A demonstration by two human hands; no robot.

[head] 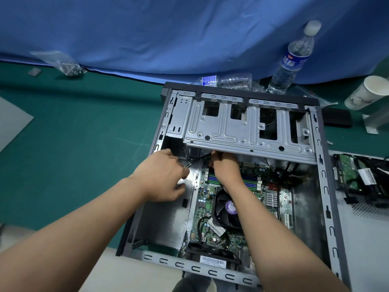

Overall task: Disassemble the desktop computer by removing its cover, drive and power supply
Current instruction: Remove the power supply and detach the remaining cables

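The open computer case [242,175] lies flat on the green tabletop [73,144], its cover already off, with a removed drive [347,173] just beside it at 3 o'clock. The step in hand seems to be freeing a cable under the metal drive cage [242,127]. The right hand [226,165] reaches under the cage edge; its fingers are hidden, so I cannot tell their state. The left hand [162,175], fingers loosely curled, seems to pinch a thin black wire [193,161]. The next move probably needs a gentle pull, because the cage edge leaves little room, while the tabletop at 9 o'clock is free.
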